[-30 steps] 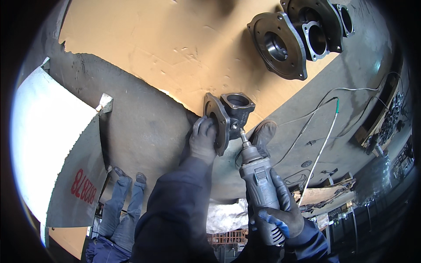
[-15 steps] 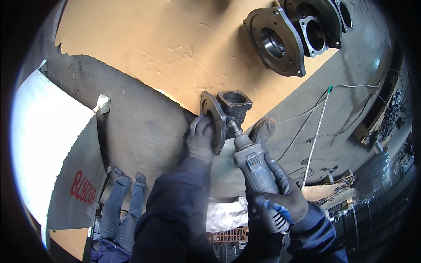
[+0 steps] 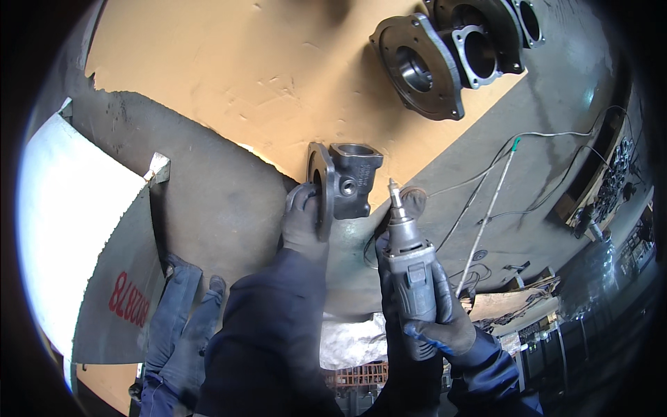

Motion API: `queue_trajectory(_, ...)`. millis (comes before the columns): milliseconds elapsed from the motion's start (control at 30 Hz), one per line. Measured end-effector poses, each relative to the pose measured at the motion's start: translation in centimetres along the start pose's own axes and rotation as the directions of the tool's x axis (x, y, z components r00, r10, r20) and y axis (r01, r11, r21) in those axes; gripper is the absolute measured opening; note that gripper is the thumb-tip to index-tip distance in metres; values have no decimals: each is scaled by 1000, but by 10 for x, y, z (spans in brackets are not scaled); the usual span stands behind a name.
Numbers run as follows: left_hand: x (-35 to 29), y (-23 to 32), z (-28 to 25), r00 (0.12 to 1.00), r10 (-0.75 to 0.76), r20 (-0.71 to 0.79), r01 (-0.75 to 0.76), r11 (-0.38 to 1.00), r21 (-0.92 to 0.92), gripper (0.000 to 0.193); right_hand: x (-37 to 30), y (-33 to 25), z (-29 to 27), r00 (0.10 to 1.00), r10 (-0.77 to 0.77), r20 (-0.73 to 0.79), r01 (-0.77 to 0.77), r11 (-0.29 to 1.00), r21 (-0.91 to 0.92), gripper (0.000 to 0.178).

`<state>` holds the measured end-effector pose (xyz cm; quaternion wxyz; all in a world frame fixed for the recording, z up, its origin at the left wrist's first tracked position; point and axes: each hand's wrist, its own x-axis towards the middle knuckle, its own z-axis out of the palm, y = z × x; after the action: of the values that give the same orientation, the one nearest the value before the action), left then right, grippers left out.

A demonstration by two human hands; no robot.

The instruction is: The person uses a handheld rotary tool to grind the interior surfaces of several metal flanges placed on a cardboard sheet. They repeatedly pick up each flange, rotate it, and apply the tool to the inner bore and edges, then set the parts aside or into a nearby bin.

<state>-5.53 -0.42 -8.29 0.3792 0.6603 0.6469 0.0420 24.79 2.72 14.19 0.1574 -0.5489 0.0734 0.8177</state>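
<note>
My left hand (image 3: 303,222), in a dark glove, grips the round flange of a dark cast-metal pipe fitting (image 3: 358,170). This fitting has a square-flanged opening on top and a small round side hole facing me. Gloved in grey and blue, my right hand (image 3: 448,326) is wrapped round the body of a grey die grinder (image 3: 412,274). The grinder's narrow tip points away from me, to the right of the fitting and apart from it. Whether the tip is spinning cannot be seen.
Larger flanged castings (image 3: 417,66) stand at the far right of the cardboard sheet (image 3: 208,69). Cables and a pale pole (image 3: 490,215) lie on the floor at right. A curved metal panel (image 3: 114,278) is at left, with another person's legs (image 3: 184,313) beside it.
The die grinder's tip has come out of the fitting's side hole and moved right and toward me. My left hand and the fitting have shifted slightly left, turning the side hole into view.
</note>
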Motion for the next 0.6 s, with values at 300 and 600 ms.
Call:
queue_trajectory(300, 8, 19, -24, 985, -144, 95, 144, 990, 11, 46, -2, 3, -25, 982, -188, -14, 188, 982, 22, 97)
queue_trajectory(600, 7, 19, -16, 934, -340, 108, 355, 914, -194, 51, 5, -15, -64, 942, -331, 49, 331, 944, 9, 91)
